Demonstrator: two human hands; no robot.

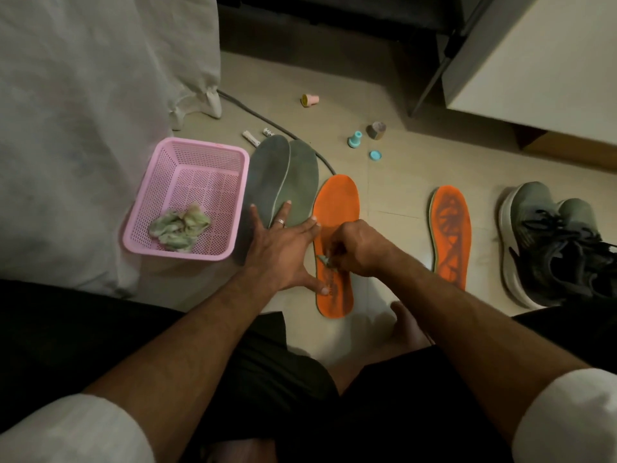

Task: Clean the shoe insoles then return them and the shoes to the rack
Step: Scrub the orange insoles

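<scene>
Left hand: my left hand (283,250) lay flat with fingers spread and straight, thumb and forefinger tip pressing the near orange foam insole (335,242), the other fingers resting over the heels of the pair of grey-green insoles (283,180); a silver ring showed on one finger.
Right hand: my right hand (359,250) was curled tight round a small crumpled pale wipe (324,260), holding it against the middle of that insole.
Near orange insole: it lay flat on the beige tiled floor (400,202), toe pointing away from me.
Second insole: a darker-smudged orange insole (450,235) lay well apart to the right, beside the grey lace-up running shoes (551,242).
Grey-green insoles: they lay side by side, overlapping, between the orange one and the basket.
Basket: a pink perforated plastic basket (187,155) sat to the left, with wadded greenish used wipes (180,228) inside.
Small bits: teal plastic caps (354,139) lay farther out on the floor.
</scene>
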